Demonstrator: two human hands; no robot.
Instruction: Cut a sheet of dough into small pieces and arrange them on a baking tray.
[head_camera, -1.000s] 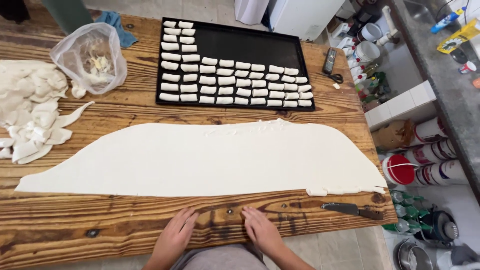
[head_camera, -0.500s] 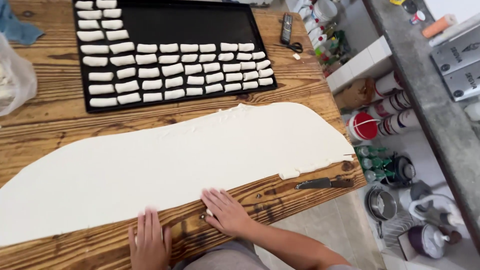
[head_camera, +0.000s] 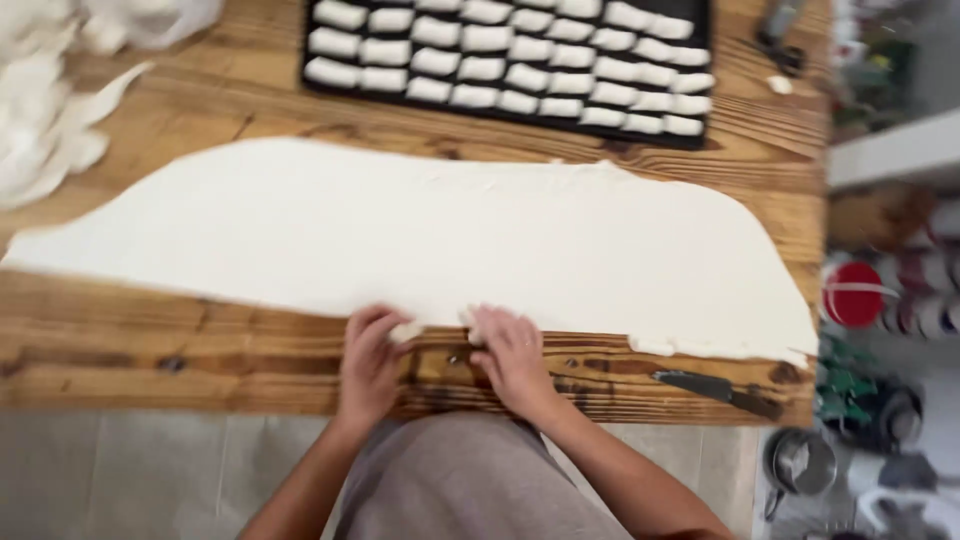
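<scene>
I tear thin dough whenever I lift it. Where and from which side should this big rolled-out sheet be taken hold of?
Take the dough sheet by its near long edge, coming from the table's front side. It lies flat on the wooden table, so only the edge offers a lip. The left hand and right hand already pinch there, close together; probably keep the grip low and spread.

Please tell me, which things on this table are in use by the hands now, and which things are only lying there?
In use:
- dough sheet, near edge gripped by both hands
- left hand
- right hand

Lying about:
- knife near the table's front edge, untouched
- black tray of small dough pieces at the far side
- dough scraps at far left
- wooden table
</scene>
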